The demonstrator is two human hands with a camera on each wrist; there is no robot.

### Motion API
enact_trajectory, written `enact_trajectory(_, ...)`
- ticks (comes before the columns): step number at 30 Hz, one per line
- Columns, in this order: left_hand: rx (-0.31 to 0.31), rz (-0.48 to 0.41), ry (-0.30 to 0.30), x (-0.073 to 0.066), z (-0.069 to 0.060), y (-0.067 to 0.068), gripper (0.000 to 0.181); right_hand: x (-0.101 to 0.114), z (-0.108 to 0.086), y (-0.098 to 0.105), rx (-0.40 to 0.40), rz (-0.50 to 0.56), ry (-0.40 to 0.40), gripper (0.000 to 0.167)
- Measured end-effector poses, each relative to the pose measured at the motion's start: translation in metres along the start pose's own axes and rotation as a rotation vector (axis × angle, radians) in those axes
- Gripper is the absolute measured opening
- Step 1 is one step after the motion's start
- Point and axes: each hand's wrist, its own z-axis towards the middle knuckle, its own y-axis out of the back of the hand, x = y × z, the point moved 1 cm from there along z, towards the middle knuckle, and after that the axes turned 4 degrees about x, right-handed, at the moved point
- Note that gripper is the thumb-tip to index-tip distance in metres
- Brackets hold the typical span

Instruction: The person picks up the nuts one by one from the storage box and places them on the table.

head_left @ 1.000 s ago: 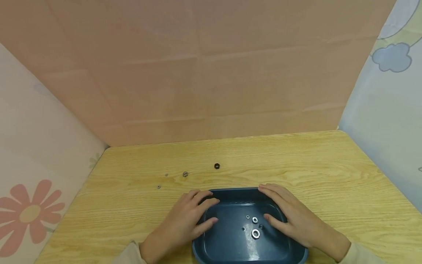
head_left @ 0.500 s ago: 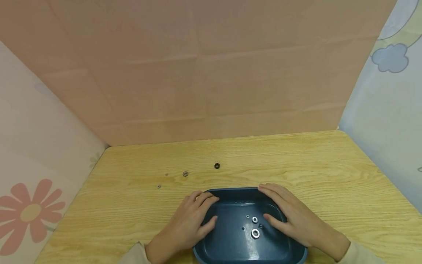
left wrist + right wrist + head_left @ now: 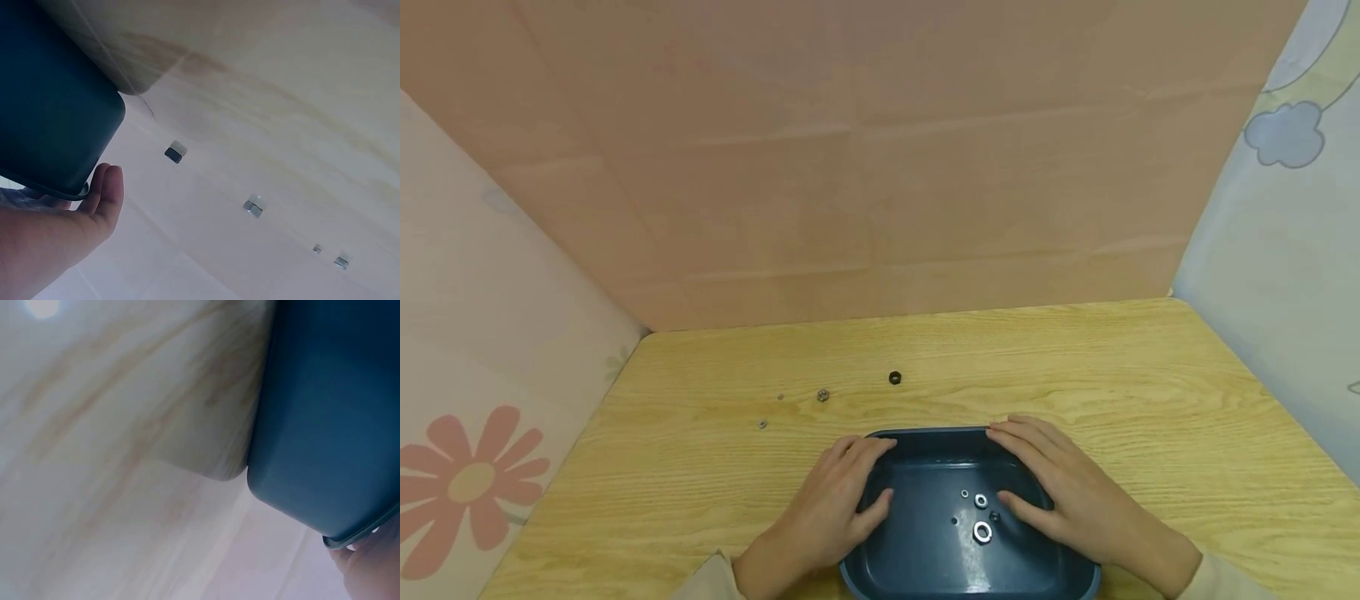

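Observation:
A dark blue plastic tray point(image 3: 932, 575) sits near the front of the table, with several metal nuts inside, among them a large silver nut point(image 3: 982, 532) and a smaller silver nut point(image 3: 981, 501). My left hand point(image 3: 842, 500) holds its left rim, the thumb reaching inside. On the right, my other hand point(image 3: 1067, 496) grips the opposite rim in the same way, fingertips at the far corner. Both wrist views show the tray's outer wall point(image 3: 56, 106) from low down, hiding the nuts in it. In the left wrist view, fingers point(image 3: 111, 194) bend up at the rim's corner.
Beyond the tray, loose on the wood-grain table point(image 3: 1075, 358), lie a black nut point(image 3: 895, 378), a silver nut point(image 3: 823, 396) and two tiny nuts, one point(image 3: 762, 424) nearer the front. A brown panel point(image 3: 865, 208) rises at the back, with patterned panels at both sides.
My left hand has shifted slightly to the right and settled on the tray's left rim. The right hand, the tray and the nuts have stayed nearly where they were.

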Motion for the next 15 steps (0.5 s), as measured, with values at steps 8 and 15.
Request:
enact_trajectory(8, 0.017, -0.015, 0.02, -0.0013, 0.0, -0.0004, 0.052, 0.0016, 0.0019, 0.0011, -0.084, 0.009, 0.129, 0.064)
enact_trajectory(15, 0.019, -0.008, 0.024, -0.0022, -0.0002, -0.0004, 0.051, 0.0023, 0.002, -0.0005, -0.049, 0.021, 0.177, 0.054)
